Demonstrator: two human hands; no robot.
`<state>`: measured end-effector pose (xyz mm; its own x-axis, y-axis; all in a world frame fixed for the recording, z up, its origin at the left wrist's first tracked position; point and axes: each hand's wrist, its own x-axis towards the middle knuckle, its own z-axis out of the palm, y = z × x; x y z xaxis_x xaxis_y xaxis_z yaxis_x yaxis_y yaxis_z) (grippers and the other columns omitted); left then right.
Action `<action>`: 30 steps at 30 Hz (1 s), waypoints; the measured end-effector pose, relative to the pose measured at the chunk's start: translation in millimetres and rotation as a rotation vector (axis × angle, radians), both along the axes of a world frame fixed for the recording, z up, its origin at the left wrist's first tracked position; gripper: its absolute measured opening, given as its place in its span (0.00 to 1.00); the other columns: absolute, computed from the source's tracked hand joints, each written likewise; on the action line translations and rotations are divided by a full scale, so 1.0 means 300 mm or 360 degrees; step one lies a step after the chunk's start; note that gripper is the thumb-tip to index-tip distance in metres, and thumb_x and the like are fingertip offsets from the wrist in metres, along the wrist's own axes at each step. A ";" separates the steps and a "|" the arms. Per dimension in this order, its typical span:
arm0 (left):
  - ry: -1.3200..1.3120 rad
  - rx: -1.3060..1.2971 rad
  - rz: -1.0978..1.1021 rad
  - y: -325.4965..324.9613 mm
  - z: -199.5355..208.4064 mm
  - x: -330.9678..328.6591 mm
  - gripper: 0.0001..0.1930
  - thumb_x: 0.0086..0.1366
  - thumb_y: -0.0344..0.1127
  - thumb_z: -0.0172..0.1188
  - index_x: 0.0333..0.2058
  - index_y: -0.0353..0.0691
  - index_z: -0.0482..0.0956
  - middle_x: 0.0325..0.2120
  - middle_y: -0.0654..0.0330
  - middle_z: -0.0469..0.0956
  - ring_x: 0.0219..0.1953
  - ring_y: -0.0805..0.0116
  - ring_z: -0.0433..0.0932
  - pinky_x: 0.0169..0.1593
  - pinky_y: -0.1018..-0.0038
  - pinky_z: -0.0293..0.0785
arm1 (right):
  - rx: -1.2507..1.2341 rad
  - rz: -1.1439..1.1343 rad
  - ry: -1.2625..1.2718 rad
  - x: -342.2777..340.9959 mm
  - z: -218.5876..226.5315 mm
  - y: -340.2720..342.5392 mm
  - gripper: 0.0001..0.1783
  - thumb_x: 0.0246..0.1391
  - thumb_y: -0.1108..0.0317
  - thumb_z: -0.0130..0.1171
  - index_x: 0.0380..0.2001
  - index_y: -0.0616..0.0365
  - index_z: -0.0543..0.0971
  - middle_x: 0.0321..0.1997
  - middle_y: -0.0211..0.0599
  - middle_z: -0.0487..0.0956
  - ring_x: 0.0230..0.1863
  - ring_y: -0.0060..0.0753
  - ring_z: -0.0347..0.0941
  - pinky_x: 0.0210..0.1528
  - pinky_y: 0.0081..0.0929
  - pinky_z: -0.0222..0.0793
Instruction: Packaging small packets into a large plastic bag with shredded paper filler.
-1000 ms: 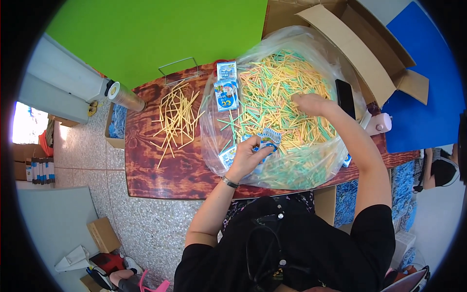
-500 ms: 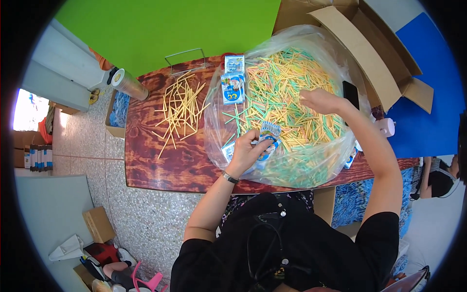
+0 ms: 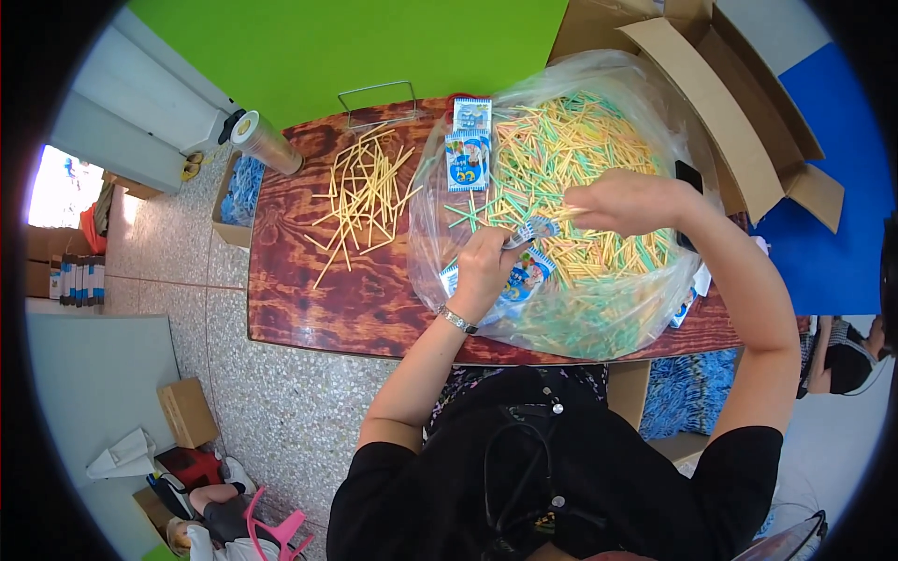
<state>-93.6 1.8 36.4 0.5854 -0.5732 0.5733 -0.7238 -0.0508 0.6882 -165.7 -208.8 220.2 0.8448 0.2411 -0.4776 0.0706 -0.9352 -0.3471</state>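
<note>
Plastic bag (image 3: 645,309) of sticks: left hand (image 3: 486,266), fingers clamped on packet (image 3: 531,229), has lifted; right hand (image 3: 631,201), fingers together, has drawn nearer.

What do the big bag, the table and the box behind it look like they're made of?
The bag looks like thin clear plastic film: see-through, crinkled, with shiny highlights. The table looks like wood, or a wood-look surface, reddish-brown with bold dark grain and a slight gloss. The box looks like plain brown cardboard, matte, with folded flaps standing open.
</note>
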 end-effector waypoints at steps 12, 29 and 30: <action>-0.0119 -0.0011 0.0039 -0.025 0.034 0.002 0.12 0.50 0.28 0.71 0.31 0.36 0.77 0.25 0.56 0.76 0.27 0.58 0.77 0.29 0.65 0.73 | -0.0564 0.0039 0.0135 0.086 -0.005 0.128 0.15 0.57 0.57 0.59 0.34 0.60 0.77 0.27 0.47 0.80 0.34 0.54 0.78 0.36 0.46 0.72; 0.0513 0.0048 -0.0275 -0.005 -0.010 0.131 0.19 0.54 0.31 0.71 0.44 0.36 0.76 0.25 0.55 0.80 0.26 0.66 0.80 0.31 0.72 0.76 | 0.0217 -0.0117 -0.0890 0.106 -0.163 0.062 0.10 0.52 0.66 0.62 0.39 0.54 0.79 0.33 0.40 0.79 0.35 0.47 0.77 0.36 0.39 0.72; 0.0470 0.0083 -0.0214 -0.009 0.004 0.148 0.18 0.56 0.31 0.68 0.45 0.36 0.76 0.25 0.53 0.80 0.26 0.61 0.80 0.32 0.72 0.76 | 0.0165 -0.0207 -0.1012 0.122 -0.213 0.062 0.07 0.53 0.67 0.61 0.36 0.54 0.80 0.33 0.39 0.80 0.35 0.47 0.77 0.36 0.39 0.72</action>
